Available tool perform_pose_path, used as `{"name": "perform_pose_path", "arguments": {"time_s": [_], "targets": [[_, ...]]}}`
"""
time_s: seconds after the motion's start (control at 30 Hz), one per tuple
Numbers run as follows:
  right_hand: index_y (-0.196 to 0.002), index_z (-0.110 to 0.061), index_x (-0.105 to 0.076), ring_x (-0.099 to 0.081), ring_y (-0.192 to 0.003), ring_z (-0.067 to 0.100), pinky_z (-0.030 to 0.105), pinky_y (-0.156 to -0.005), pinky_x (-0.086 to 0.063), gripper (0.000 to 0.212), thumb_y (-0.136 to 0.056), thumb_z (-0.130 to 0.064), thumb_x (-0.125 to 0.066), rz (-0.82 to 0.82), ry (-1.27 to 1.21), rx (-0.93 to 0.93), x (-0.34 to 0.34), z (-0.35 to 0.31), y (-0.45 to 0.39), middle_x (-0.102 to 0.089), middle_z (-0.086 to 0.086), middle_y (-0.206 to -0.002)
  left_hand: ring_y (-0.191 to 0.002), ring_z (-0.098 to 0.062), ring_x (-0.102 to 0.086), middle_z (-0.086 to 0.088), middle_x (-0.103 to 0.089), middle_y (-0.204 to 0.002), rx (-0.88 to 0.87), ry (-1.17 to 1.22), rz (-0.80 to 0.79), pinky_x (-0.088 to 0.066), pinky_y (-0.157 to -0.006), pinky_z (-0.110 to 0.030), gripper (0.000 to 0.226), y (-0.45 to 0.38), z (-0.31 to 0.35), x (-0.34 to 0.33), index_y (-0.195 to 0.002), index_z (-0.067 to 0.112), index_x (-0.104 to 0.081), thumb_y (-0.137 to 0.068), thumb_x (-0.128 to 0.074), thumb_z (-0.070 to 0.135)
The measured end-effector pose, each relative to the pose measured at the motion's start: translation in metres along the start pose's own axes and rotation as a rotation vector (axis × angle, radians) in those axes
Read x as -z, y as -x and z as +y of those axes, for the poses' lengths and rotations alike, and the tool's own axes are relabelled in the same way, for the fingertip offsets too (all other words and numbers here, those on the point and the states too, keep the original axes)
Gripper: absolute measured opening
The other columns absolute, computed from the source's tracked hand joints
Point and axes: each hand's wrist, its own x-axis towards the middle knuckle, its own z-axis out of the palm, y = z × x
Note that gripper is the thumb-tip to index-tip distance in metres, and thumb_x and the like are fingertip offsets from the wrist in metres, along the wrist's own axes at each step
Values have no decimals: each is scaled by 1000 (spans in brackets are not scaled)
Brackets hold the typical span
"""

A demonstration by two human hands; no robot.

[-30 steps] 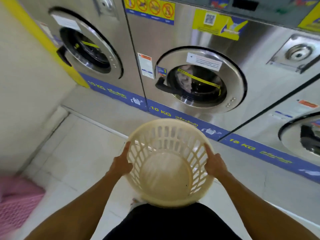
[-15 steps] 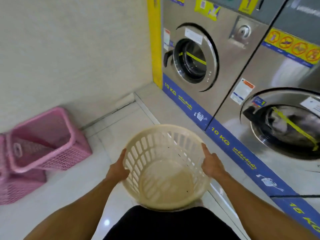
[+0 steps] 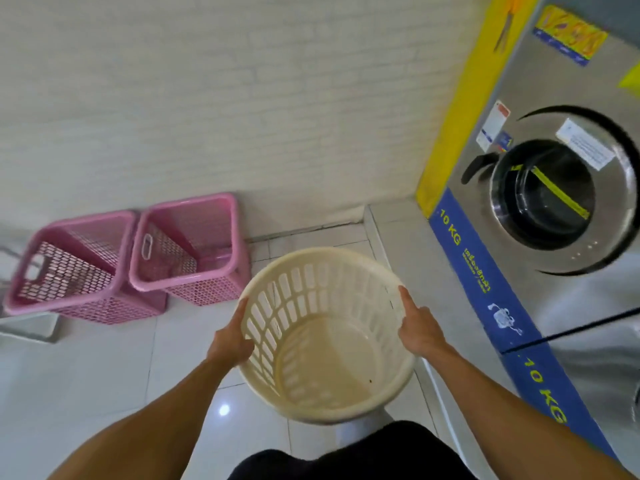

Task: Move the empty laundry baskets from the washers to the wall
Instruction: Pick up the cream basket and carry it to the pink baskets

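I hold a round cream laundry basket [image 3: 322, 344] in front of me above the floor; it is empty. My left hand [image 3: 231, 341] grips its left rim and my right hand [image 3: 417, 329] grips its right rim. Two square pink baskets stand side by side against the white wall [image 3: 242, 98]: one at the far left [image 3: 69, 265] and one right of it [image 3: 188, 245]. Both pink baskets look empty. The washer [image 3: 554, 202] with its round door is on the right.
A raised grey step [image 3: 408, 244] runs along the foot of the washers on the right. The white tiled floor [image 3: 86, 375] spreads between me and the wall. A grey flat object [image 3: 27, 329] lies at the far left edge.
My view has swung left from the washers toward the wall. Both pink baskets have come fully into view. My hands keep the same hold on the cream basket.
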Motion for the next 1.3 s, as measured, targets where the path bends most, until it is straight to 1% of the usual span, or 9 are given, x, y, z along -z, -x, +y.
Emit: {"name": "perform_pose_path", "arguments": {"time_s": [0.13, 0.3, 0.43, 0.6, 0.8, 0.93, 1.0, 1.13, 1.3], "targets": [[-158, -44, -3, -62, -108, 38, 41, -91, -50, 79, -95, -19, -43, -45, 55, 46, 17, -24, -51, -51, 20, -129, -115, -36, -59, -12, -55, -137, 89, 37, 18, -51, -95, -47, 92, -29, 16, 12, -151, 48, -1, -85, -57, 17], [-157, -44, 0, -61, -106, 35, 36, -79, -45, 78, -97, -23, -45, -92, 92, 110, 47, -49, -114, -49, 19, -130, -116, -37, -59, -13, -56, -137, 163, 108, 61, -51, -99, -50, 86, -66, 42, 19, -149, 52, -1, -87, -54, 25], [-157, -43, 1, -60, -98, 36, 35, -75, -43, 79, -96, -20, -44, -121, 124, 166, 65, -71, -152, -50, 20, -127, -110, -36, -62, -14, -58, -134, 209, 159, 75, -55, -91, -49, 89, -88, 51, 23, -146, 57, 3, -86, -53, 24], [-155, -48, 1, -55, -79, 27, 36, -69, -46, 80, -97, -19, -44, -137, 160, 207, 76, -110, -204, -52, 18, -121, -105, -32, -63, -12, -59, -129, 254, 224, 56, -58, -86, -46, 92, -127, 50, 34, -145, 57, 3, -83, -56, 22], [-156, -47, -4, -58, -75, 23, 37, -67, -52, 79, -95, -18, -45, -138, 145, 202, 87, -161, -255, -53, 12, -108, -82, -24, -61, -14, -63, -118, 249, 266, 46, -59, -70, -36, 94, -191, 50, 53, -149, 51, 2, -84, -55, 16], [-156, -47, -4, -60, -79, 25, 39, -70, -55, 77, -96, -20, -45, -129, 146, 166, 94, -195, -281, -55, 10, -104, -89, -30, -66, -15, -62, -120, 209, 239, 31, -62, -74, -44, 98, -243, 44, 78, -147, 54, 5, -82, -58, 15], [-156, -47, -3, -58, -79, 25, 37, -69, -51, 76, -98, -21, -45, -127, 147, 150, 93, -207, -287, -53, 11, -104, -92, -32, -67, -17, -60, -125, 193, 214, 26, -62, -74, -45, 99, -261, 44, 91, -150, 49, 4, -83, -59, 14], [-154, -49, -3, -59, -81, 27, 40, -70, -53, 77, -97, -22, -47, -109, 129, 137, 94, -230, -311, -53, 12, -104, -85, -33, -68, -20, -61, -124, 155, 206, 36, -62, -68, -46, 104, -292, 44, 109, -150, 49, 8, -81, -59, 9], [-150, -54, -2, -63, -72, 27, 44, -66, -59, 79, -95, -17, -45, -140, 119, 140, 86, -241, -345, -58, 12, -100, -96, -36, -65, -19, -46, -140, 172, 313, -102, -63, -61, -46, 111, -319, 40, 122, -148, 53, 10, -78, -62, 4]]}}
